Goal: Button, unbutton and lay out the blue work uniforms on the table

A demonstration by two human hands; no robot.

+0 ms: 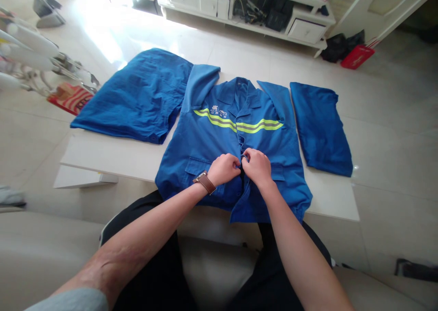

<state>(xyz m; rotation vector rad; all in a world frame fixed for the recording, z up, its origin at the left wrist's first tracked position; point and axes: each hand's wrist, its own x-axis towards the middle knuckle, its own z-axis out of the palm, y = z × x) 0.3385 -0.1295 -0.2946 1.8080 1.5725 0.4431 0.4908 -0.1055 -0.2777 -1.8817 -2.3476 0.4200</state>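
A blue work jacket (205, 142) with a yellow-green reflective stripe across the chest lies face up on a low white table (112, 158). Its hem hangs over the near edge. My left hand (223, 168), with a brown watch at the wrist, pinches the left side of the jacket's front opening below the stripe. My right hand (257, 166) pinches the right side of the opening, touching the left hand. Both hands are closed on the fabric at the placket.
A second blue garment (140, 96) lies spread at the table's left, and a folded blue piece (320, 126) at its right. A white cabinet (246, 5) stands at the far wall, a red bag (357, 56) beside it. A drying rack (30, 55) stands left.
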